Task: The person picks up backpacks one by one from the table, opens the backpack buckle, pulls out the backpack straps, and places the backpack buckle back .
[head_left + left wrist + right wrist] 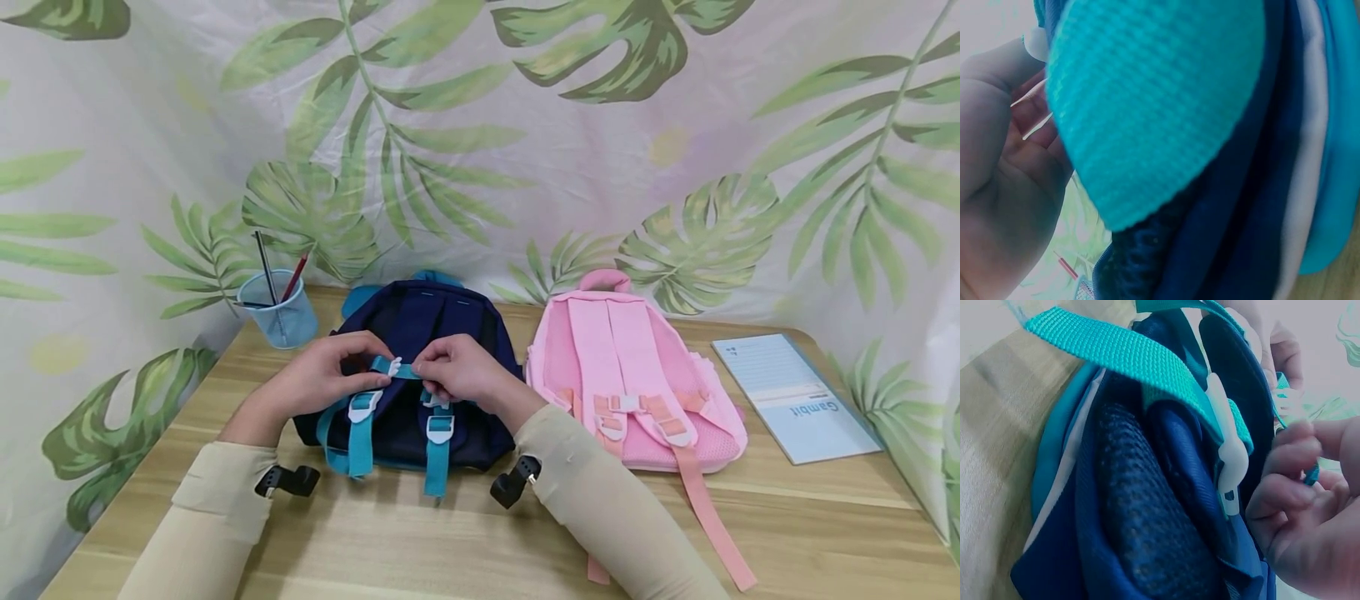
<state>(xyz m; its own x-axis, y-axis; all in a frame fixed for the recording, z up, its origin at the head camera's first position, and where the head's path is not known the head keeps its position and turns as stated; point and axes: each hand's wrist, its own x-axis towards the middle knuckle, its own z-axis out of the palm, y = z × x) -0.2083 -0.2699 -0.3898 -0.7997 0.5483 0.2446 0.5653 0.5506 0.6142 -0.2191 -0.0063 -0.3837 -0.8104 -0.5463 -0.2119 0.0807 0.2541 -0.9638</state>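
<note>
A navy backpack (480, 333) with teal straps lies on the table, its shoulder straps facing up. The left hand (330, 375) pinches a small white buckle (394, 367) on a teal cross strap between thumb and fingers. Close to its right, the right hand (461, 367) pinches the teal cross strap (407, 372) with curled fingers. Below them hang two strap ends with white adjusters (440, 428). A teal strap end (1160, 112) covers much of the left wrist view. In the right wrist view a white adjuster (1230, 450) stands beside the curled fingers.
Right of the navy backpack lies a pink backpack (630, 333) with loose peach straps. A light blue booklet (798, 400) is at the far right of the wooden table (390, 542). At the back left stands a blue mesh cup (288, 321) with pencils. A leaf-patterned cloth hangs behind.
</note>
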